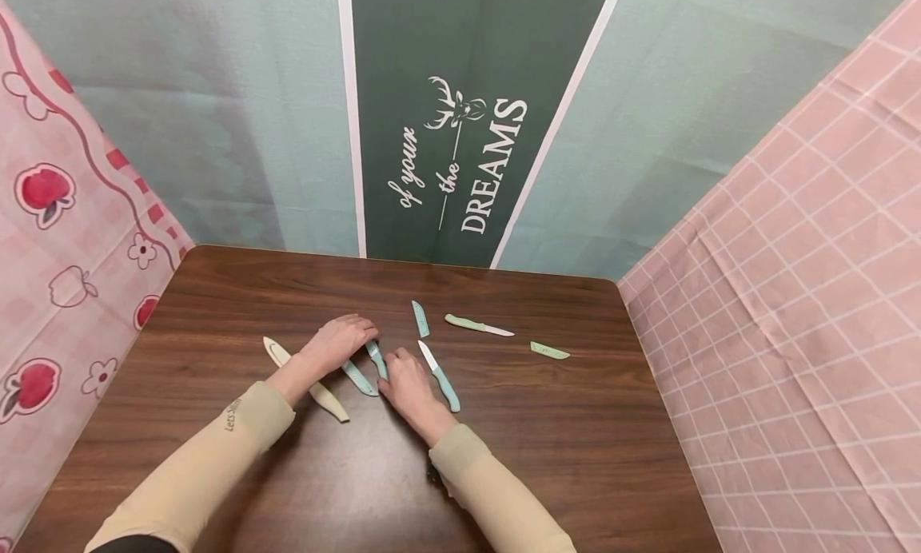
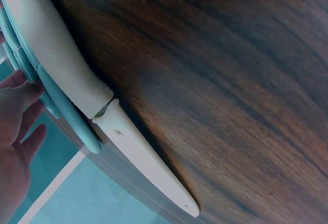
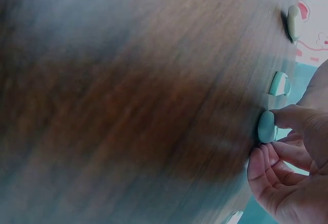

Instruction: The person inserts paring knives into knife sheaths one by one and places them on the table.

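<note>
A small light-blue knife [image 1: 378, 362] lies on the table between the hands. My right hand [image 1: 406, 381] pinches its handle end [image 3: 266, 126] between thumb and fingers. At the far end of the knife, my left hand [image 1: 341, 337] holds it with bent fingers, hiding the blade part. A longer light-blue piece [image 1: 360, 379], like a blade cover, lies just left of the knife, partly under the left hand. Below the left wrist rests a cream knife [image 1: 329, 403] with its blade inside a cream sheath [image 2: 146, 155].
Right of the right hand lies a bare-bladed blue-handled knife [image 1: 446, 387]. Farther back are a light-blue sheath [image 1: 420, 319], a green-handled knife [image 1: 468, 323] with bare blade, and a green sheath [image 1: 550, 351]. Curtains surround the brown wooden table [image 1: 576, 457].
</note>
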Demonstrator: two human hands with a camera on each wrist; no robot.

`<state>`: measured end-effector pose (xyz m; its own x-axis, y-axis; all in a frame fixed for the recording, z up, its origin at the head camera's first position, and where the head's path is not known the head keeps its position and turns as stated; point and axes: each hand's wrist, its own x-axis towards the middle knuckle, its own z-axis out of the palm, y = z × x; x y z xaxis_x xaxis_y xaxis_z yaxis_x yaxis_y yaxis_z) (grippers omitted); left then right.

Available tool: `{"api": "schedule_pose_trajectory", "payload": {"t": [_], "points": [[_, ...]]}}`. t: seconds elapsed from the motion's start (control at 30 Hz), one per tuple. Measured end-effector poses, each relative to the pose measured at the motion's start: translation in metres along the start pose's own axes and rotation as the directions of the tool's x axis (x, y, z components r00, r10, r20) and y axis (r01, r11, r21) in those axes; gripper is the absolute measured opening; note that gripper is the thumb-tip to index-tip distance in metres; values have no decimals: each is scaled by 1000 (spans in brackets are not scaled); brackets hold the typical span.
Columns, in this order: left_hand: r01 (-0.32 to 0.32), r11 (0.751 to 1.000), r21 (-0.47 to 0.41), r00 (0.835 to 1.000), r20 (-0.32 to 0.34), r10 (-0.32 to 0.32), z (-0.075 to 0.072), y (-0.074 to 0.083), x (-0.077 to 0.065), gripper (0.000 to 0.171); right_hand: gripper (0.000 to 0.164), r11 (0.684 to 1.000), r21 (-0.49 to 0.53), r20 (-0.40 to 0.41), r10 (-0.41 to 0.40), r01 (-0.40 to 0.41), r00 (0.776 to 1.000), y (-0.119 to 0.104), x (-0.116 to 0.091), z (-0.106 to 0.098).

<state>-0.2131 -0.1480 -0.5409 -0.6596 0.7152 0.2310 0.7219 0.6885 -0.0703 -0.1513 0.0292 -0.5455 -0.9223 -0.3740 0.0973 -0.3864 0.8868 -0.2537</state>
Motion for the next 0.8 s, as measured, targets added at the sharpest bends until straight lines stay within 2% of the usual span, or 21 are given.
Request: {"api": "schedule_pose_trajectory", "payload": {"t": [0.37,0.8], "points": [[10,1000,-16,1000,-8,-10,-3,0,1,20,27,1000,-9,17,7,-6,1000,1,0,-1],[21,999,-33,1000,-20,-22,-2,0,-1,20,23,1000,-12,7,0,0,1000,1,0,0]]}}
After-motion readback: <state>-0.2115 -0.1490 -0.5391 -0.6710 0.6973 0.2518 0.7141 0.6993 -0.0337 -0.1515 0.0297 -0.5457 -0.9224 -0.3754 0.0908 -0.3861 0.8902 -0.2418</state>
